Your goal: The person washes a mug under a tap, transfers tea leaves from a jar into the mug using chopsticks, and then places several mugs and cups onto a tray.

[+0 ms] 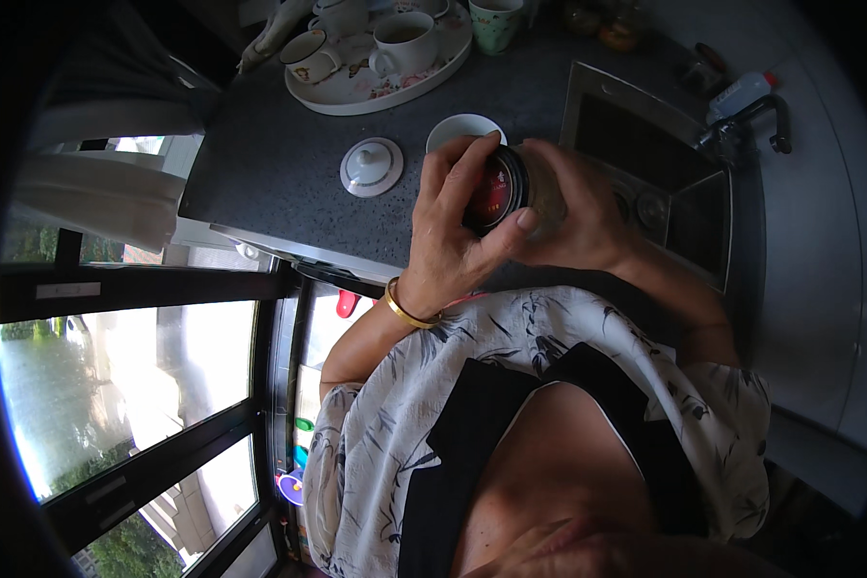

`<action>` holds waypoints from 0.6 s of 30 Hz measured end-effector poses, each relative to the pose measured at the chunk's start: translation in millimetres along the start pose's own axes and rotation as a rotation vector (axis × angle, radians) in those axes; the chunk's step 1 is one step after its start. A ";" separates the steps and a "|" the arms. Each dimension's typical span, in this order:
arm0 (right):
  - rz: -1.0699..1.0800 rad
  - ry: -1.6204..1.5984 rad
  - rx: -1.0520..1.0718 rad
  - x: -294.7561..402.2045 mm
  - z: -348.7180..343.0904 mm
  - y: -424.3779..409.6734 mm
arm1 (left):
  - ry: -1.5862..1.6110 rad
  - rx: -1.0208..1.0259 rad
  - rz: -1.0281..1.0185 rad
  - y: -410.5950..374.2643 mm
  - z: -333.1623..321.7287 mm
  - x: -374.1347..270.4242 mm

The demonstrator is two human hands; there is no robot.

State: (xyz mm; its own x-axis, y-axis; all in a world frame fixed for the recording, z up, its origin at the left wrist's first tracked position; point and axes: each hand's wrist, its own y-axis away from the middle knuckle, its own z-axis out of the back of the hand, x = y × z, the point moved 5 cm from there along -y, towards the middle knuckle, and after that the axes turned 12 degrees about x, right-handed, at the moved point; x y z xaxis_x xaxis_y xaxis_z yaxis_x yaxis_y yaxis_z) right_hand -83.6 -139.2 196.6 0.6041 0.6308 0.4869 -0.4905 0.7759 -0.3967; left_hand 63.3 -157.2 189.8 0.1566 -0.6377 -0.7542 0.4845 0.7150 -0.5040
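A jar (547, 189) lies tilted between my two hands above the counter. Its dark lid (493, 189) has a red printed top and faces left. My left hand (448, 209), with a gold bangle at the wrist, has fingers and thumb around the lid's rim. Around the jar's body wraps my right hand (581, 206), covering much of it; what is inside cannot be made out. A white bowl or cup (459, 130) stands just beyond, partly hidden by my left fingers. Left of it, a white porcelain lid (371, 167) with a knob rests on the counter.
The dark speckled countertop (282, 159) carries an oval floral tray (404, 97) with several cups, and a green patterned cup (495, 25). To the right are a sink (574, 94), a faucet (748, 126) and a red-capped bottle (744, 94). Windows (130, 390) line the left.
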 end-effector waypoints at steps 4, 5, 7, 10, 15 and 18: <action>0.057 0.180 -0.070 -2.0 -6.9 4.4 | -0.013 -0.010 0.033 1.0 -3.1 1.9; 0.086 0.227 -0.103 -1.4 -8.1 5.9 | -0.030 -0.025 0.031 1.1 -3.4 0.9; 0.097 0.279 -0.137 -1.2 -8.1 7.1 | -0.061 -0.056 0.021 -0.8 -4.7 0.0; 0.135 0.301 -0.196 -1.0 -11.2 8.6 | -0.099 -0.070 -0.025 -0.5 -4.9 2.2; 0.122 0.263 -0.232 6.2 -11.2 8.9 | -0.028 -0.090 -0.073 0.0 -5.7 3.8; -0.069 -0.018 -0.033 2.7 -10.8 9.4 | -0.042 -0.053 -0.101 0.1 -6.7 1.9</action>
State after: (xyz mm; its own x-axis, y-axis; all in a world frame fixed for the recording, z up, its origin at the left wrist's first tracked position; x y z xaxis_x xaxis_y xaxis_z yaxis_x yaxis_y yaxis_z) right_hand -79.8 -130.2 185.8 0.6242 0.5762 0.5276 -0.4271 0.8171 -0.3871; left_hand 57.9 -156.5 185.5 0.1453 -0.7178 -0.6809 0.4533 0.6600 -0.5991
